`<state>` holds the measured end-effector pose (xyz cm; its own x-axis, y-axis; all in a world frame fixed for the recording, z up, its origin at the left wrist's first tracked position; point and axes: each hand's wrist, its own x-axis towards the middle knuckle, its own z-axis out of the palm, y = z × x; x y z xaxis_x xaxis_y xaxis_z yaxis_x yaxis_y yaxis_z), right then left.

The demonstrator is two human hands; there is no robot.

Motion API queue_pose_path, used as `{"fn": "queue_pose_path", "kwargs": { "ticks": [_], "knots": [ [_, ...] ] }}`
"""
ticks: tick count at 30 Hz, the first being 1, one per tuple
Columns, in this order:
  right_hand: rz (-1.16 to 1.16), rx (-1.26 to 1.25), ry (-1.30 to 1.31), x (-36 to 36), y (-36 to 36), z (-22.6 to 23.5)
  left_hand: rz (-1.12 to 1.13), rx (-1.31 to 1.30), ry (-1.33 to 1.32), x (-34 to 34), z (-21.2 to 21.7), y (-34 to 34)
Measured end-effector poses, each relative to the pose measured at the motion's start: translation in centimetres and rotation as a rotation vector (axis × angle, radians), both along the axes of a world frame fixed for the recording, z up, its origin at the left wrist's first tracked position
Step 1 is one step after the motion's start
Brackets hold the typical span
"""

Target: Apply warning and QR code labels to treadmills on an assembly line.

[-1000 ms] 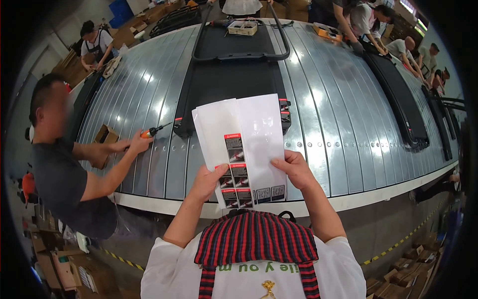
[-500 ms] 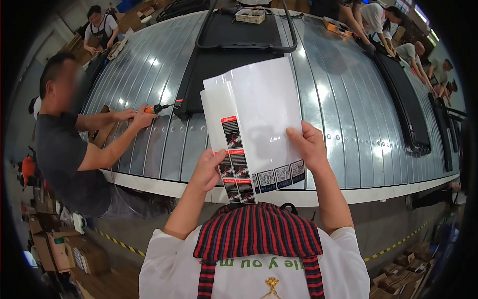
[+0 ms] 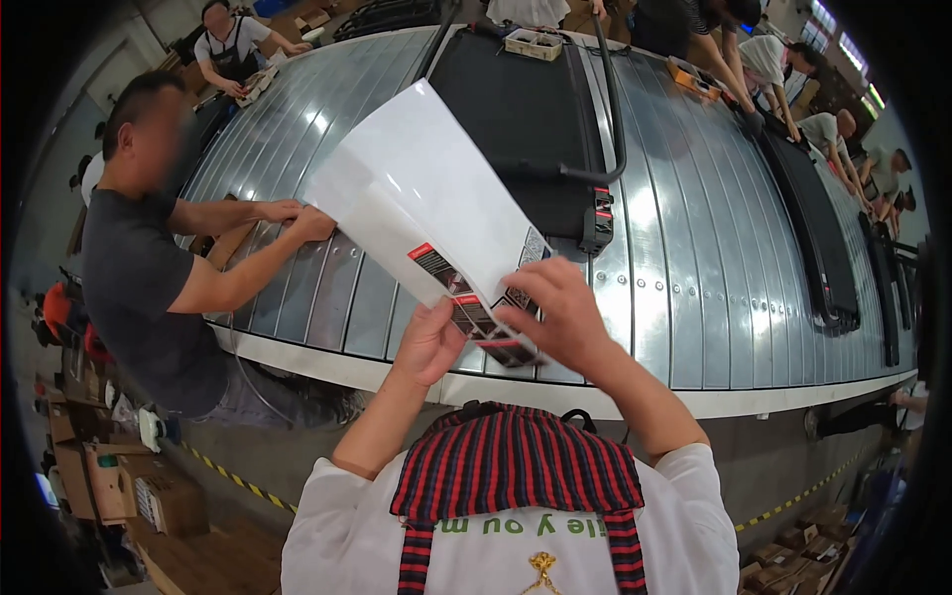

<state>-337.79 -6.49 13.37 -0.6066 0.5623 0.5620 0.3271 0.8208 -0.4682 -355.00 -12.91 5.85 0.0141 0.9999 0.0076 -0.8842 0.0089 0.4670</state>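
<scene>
Two or more white sticker sheets (image 3: 416, 169) are gripped at the lower edge by my left hand (image 3: 431, 344), thumb on top. They lean up and to the left, over the table. Warning labels (image 3: 433, 263) in red and black run along one sheet, and square-code labels (image 3: 535, 248) sit along the edge of another. My right hand (image 3: 563, 312) is at that coded edge, thumb and forefinger closed about a label corner; motion blurs it slightly. Beyond the sheets lies a black treadmill (image 3: 516, 109) with a bent tube handle (image 3: 620, 119), partly hidden by the paper.
A metal-slatted conveyor table (image 3: 684, 278) with a white front edge (image 3: 694, 402) spans the view. At left, close by, a co-worker in a dark shirt (image 3: 139, 268) reaches over it. More black machines (image 3: 808, 228) and several people stand right. A parts tray (image 3: 534, 43) rests on the treadmill.
The sheets have swung to the left and tilted. My right hand has left their right edge for the coded labels. The treadmill stands farther right, and the co-worker's orange power driver no longer shows.
</scene>
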Motion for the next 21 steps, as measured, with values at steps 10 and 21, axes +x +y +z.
{"fn": "queue_pose_path", "kwargs": {
  "ticks": [10,21],
  "knots": [
    [-0.02,0.089,-0.01,-5.5,-2.3,-0.9,-0.013,-0.091,0.014,-4.1,0.0,0.4],
    [-0.279,-0.152,-0.088,-5.6,-5.7,-6.4,-0.167,-0.261,0.01,-2.9,-3.9,-1.2]
  ]
}}
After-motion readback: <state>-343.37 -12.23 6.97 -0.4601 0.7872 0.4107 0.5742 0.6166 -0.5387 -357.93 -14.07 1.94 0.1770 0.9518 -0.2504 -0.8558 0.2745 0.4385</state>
